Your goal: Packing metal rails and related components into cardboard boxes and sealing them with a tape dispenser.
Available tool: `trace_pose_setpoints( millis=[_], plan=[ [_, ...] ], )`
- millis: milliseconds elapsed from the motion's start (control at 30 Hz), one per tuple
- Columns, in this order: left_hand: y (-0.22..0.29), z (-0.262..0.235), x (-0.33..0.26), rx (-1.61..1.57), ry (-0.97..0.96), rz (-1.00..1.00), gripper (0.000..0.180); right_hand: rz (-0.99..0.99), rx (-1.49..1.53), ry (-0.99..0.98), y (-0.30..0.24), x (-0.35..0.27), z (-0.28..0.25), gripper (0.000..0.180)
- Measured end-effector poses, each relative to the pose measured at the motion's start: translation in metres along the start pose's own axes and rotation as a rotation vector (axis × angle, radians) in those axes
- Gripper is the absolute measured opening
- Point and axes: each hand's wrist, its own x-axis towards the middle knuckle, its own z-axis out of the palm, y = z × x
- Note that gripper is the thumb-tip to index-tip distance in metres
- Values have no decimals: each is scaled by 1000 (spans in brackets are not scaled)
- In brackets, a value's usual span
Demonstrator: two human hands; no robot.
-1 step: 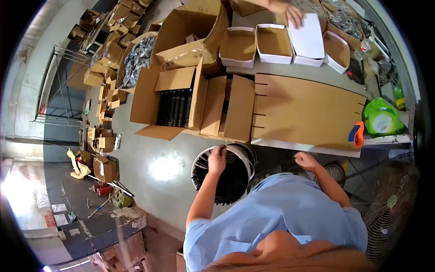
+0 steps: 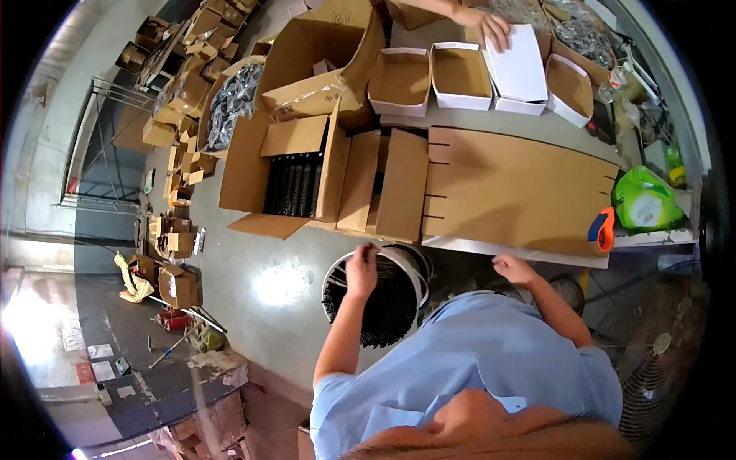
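Observation:
My left hand [image 2: 362, 268] hangs over a round black bin with a white rim [image 2: 336, 270] on the floor. Its fingers curl downward at the rim, and I cannot make out whether they hold anything. My right hand [image 2: 512, 268] is at the near edge of the table, just below a large flat cardboard sheet [image 2: 521, 192]. Its fingers are bent, and no object shows in it. I wear a light blue shirt [image 2: 475, 353].
An open carton of black parts [image 2: 295, 184] stands left of the table. Open white and brown boxes [image 2: 460, 73] line the far side, where another person's hand [image 2: 491, 27] rests on a white lid [image 2: 521, 65]. A green bag [image 2: 644, 201] and an orange tape dispenser [image 2: 604, 228] sit at the right. Several cartons litter the floor at left.

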Motion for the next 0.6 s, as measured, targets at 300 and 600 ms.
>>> trace_pose_setpoints(
  millis=[300,600],
  plan=[
    [268,-35,-6,-1155,384,355,24,-976,-140,134,-197,7,-88,66],
    [237,96,102,-1270,370,-48,24,-627,-469,174,-133,70,-148,21]
  ],
)
